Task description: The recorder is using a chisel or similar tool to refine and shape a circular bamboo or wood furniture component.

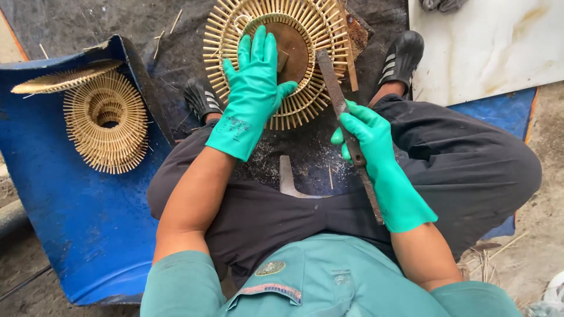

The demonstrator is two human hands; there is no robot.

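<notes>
The left hand (pixel 254 88), gloved green, lay open and flat on the round bamboo-stick frame (pixel 282 58), which sat at twelve o'clock from the person's lap. The right hand (pixel 369 141) was closed around a long rusty blade (pixel 348 132), whose tip touched the frame's rim at about three o'clock.
</notes>
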